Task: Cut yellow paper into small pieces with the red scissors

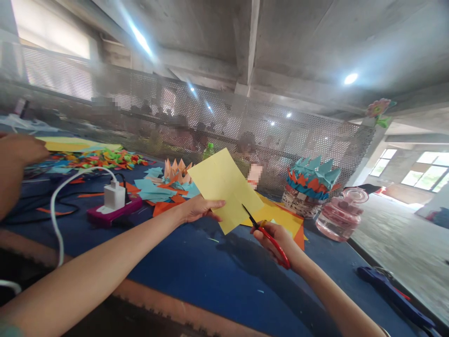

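Observation:
A sheet of pale yellow paper [224,187] is held up above the blue table by my left hand [202,209], thumb in front and fingers behind. My right hand [275,241] is closed round red-handled scissors [275,243]. Their dark blades reach the lower right part of the sheet; whether they have cut into it I cannot tell. Under and behind my right hand lie darker yellow sheets [284,217] with an orange one beneath.
A purple power strip [114,210] with a white charger sits left, near blue and orange paper pieces [157,189]. Folded paper stands in a basket [300,201] beside a pink bottle [338,217]. A blue tool [393,295] lies far right. Another person's hand [21,152] shows at left.

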A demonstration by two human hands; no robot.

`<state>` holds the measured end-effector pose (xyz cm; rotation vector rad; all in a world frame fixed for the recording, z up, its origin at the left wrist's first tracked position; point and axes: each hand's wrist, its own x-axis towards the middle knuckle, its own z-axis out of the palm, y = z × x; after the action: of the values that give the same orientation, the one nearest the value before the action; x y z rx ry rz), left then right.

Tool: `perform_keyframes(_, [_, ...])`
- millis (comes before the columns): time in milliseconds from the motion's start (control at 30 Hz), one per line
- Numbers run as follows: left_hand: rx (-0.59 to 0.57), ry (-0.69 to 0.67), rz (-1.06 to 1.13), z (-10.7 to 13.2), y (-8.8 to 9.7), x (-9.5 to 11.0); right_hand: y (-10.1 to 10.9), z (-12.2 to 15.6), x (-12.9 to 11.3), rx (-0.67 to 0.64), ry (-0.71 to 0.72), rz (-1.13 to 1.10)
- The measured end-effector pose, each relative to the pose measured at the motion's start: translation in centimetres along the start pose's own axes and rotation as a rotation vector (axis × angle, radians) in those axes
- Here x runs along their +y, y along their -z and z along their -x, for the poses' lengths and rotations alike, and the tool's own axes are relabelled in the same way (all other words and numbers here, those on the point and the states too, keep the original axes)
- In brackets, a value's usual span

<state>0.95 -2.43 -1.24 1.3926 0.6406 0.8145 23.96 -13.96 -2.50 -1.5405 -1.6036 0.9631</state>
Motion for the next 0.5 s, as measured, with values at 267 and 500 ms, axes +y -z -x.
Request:
perform_keyframes(267, [-0.011, 0.006, 0.005, 0.0, 0.0, -0.1, 0.1, -0.1, 0.8, -0.012, 0.117, 0.083])
perform_keyframes(500, [-0.090, -0.002, -0.011, -0.2, 0.1, -0.7, -0.4, -0.1, 1.5, -0.027, 0.125, 0.075])
